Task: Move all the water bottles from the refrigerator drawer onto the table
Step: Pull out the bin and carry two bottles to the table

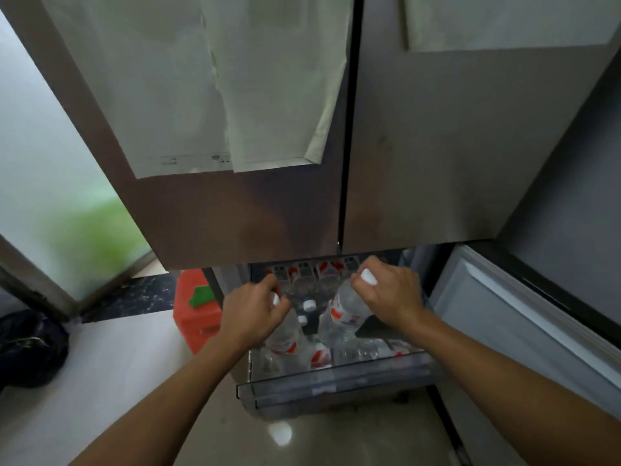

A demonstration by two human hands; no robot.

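we are gripping one water bottle [281, 334] in our left hand [252, 314], another bottle [346, 314] in our right hand [389, 294], over the open refrigerator drawer [332, 385], pale glossy floor [111, 371] lying below, orange bin [196, 307] standing beside

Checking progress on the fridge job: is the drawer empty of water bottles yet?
No, several water bottles lie in the drawer, and the left hand and right hand each grip one above it.

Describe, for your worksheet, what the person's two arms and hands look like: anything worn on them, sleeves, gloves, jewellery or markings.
Both forearms are bare as far as the picture shows, with no sleeve in view. The left hand and right hand wear no gloves. No watch, bracelet or ring can be seen on either wrist or hand, and no marking shows, though the picture is slightly blurred.
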